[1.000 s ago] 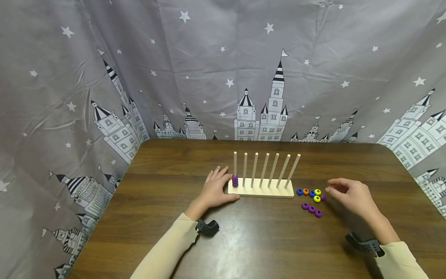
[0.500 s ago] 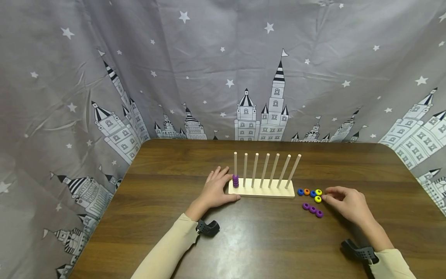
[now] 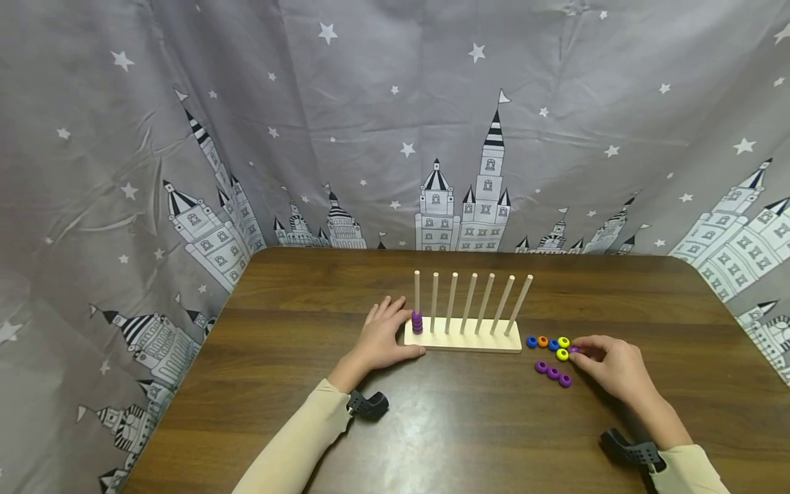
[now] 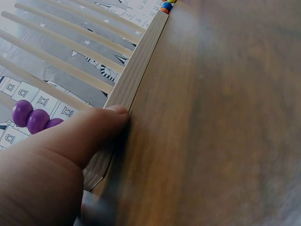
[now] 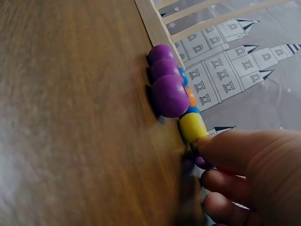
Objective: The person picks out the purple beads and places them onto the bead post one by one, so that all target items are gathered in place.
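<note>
A pale wooden peg stand [image 3: 463,341] with several upright pegs stands on the table, purple beads [image 3: 417,322] stacked on its leftmost peg. My left hand [image 3: 380,337] holds the stand's left end, thumb along the front edge and the other fingers spread behind; the left wrist view shows the thumb [image 4: 94,129] against the base. Right of the stand, my right hand [image 3: 614,363] pinches a purple bead [image 3: 574,350] between thumb and fingers, low at the table. That bead is partly hidden in the right wrist view, beside a yellow bead [image 5: 193,127].
Loose beads lie between the stand and my right hand: a blue bead [image 3: 532,342], an orange bead [image 3: 542,342], another blue one and two yellow ones. Nearer me are three purple beads [image 3: 553,373] in a slanting row. A grey castle-patterned curtain [image 3: 370,123] hangs behind the table [image 3: 308,302].
My right hand has moved left to the purple bead beside the yellow ones, and its thumb and fingers have closed on it. The left hand stays at the stand.
</note>
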Demonstrator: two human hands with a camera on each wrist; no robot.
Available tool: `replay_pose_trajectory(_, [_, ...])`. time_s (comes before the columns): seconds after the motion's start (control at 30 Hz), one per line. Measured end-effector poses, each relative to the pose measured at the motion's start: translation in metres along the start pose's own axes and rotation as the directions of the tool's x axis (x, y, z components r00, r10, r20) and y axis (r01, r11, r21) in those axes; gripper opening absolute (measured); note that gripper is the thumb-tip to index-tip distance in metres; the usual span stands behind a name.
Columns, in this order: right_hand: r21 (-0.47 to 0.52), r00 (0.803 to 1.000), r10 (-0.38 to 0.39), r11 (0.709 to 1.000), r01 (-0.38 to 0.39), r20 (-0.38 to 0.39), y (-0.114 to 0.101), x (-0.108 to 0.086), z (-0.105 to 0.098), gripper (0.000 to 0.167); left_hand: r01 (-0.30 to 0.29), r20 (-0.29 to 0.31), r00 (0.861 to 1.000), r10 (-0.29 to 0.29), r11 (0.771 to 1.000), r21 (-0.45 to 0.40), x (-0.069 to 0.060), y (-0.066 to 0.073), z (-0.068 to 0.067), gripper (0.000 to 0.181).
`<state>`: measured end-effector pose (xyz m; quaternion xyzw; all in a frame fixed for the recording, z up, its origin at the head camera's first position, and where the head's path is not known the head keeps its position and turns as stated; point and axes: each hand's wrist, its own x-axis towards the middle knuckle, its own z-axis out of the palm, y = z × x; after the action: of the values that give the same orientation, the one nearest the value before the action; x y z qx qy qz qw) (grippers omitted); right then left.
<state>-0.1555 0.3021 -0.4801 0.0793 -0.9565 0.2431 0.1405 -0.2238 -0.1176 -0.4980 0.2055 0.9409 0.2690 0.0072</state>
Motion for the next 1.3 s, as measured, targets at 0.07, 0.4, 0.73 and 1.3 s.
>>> replay_pose_trajectory(0.07, [-0.003, 1.000, -0.007, 1.000, 0.007, -0.011, 0.000, 0.000, 0.001, 0.015, -0.004, -0.005, 1.000, 0.004, 1.000, -0.004, 0.000, 0.000, 0.000, 0.075])
replay_pose_trajectory(0.4, [-0.001, 1.000, 0.008, 1.000, -0.008, 0.002, -0.004, 0.001, 0.001, 0.015, -0.007, -0.014, 1.000, 0.007, 1.000, -0.005, 0.000, 0.000, 0.000, 0.073])
replay_pose_trajectory(0.73, [-0.020, 0.994, 0.003, 1.000, -0.001, 0.108, -0.005, 0.010, -0.001, 0.019, -0.004, -0.004, 1.000, 0.004, 1.000, -0.002, -0.001, -0.001, 0.001, 0.075])
replay_pose_trajectory(1.3, [0.053, 0.994, 0.084, 0.995, -0.088, 0.075, 0.000, 0.006, -0.002, 0.018, -0.009, -0.011, 1.000, 0.009, 1.000, -0.005, 0.000, -0.002, 0.002, 0.075])
